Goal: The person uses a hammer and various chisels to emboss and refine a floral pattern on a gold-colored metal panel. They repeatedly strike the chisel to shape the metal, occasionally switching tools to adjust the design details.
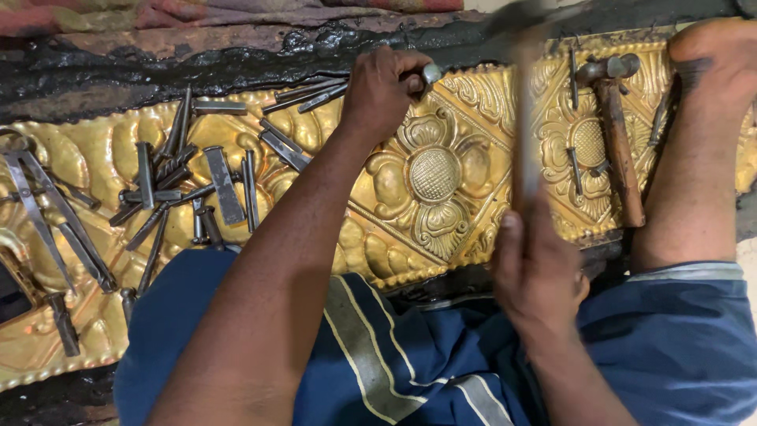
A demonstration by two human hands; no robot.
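Blue cloth garment (410,371) with grey stripes fills the lower frame, nearest the camera. Left of centre, a scatter of steel punches (181,181) lies on the embossed golden metal sheet (441,189), which spans the frame and rests on black pitch (158,67). Upper centre, the left hand (382,91) is clamped on an upright chisel (430,73) set against the sheet. Right of centre, the right hand (536,272) grips a blurred, raised hammer (524,118). Upper right, a second wooden-handled hammer (619,134) lies beside a bare foot (714,63).
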